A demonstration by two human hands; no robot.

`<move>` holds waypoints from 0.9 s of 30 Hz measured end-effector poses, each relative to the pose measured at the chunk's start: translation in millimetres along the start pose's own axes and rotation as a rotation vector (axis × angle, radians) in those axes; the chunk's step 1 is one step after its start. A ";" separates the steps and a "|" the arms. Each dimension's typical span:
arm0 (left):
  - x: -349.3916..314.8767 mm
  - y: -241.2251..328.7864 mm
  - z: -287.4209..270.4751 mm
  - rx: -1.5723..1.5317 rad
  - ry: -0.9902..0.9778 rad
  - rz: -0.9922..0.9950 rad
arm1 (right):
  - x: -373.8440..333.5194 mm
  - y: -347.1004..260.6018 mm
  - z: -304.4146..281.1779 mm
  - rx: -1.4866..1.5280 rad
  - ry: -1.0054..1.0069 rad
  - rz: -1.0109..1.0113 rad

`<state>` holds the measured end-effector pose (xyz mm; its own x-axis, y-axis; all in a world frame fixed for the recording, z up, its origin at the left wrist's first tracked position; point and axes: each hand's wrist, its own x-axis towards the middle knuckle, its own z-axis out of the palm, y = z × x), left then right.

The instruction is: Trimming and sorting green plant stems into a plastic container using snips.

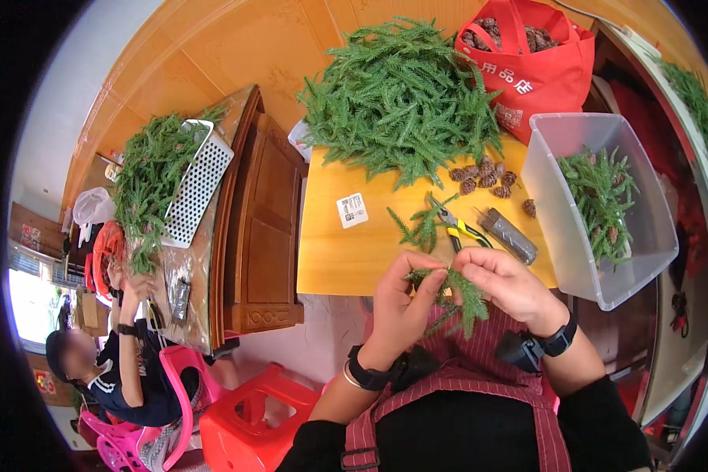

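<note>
Head camera showed the left hand [405, 303] and the right hand [511, 289] close together, each with thumb and forefinger pinched on a green, needle-leaved sprig [472, 305] above the lap, at the near edge of a yellow, flat-topped table [350, 263]. Just beyond them lay pliers with yellow-and-black handles [466, 229], beside a dark grey cylindrical bundle [511, 237]. Small brown pine cones [486, 175] sat near a large heap of green needle-leaved branches [401, 98]; rightward stood a translucent rectangular plastic bin [645, 263] containing more greenery [602, 200].
</note>
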<state>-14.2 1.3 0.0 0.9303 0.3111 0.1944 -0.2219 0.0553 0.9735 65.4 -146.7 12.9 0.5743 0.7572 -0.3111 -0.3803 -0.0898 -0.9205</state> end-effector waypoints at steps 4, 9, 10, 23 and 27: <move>0.1 6.4 -1.9 0.123 -0.056 0.016 | 1.2 -1.5 -5.5 0.151 -0.201 -0.047; 0.9 5.2 -4.5 0.151 -0.088 -0.021 | -0.2 -6.8 -3.0 0.198 -0.211 -0.031; 0.8 5.6 -4.3 0.149 -0.093 -0.023 | -1.1 -10.8 -3.3 0.151 -0.207 -0.025; 3.5 6.3 -7.8 0.153 -0.118 -0.059 | -4.7 -31.3 -1.3 -0.711 0.045 -0.381; 5.9 7.4 -8.8 0.219 -0.109 0.013 | -5.1 -34.6 3.2 -0.845 0.103 -0.500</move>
<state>-13.0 11.9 7.3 0.9564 0.2055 0.2077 -0.1768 -0.1587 0.9714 73.4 -145.4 47.1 0.6032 0.7775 0.1778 0.5432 -0.2372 -0.8054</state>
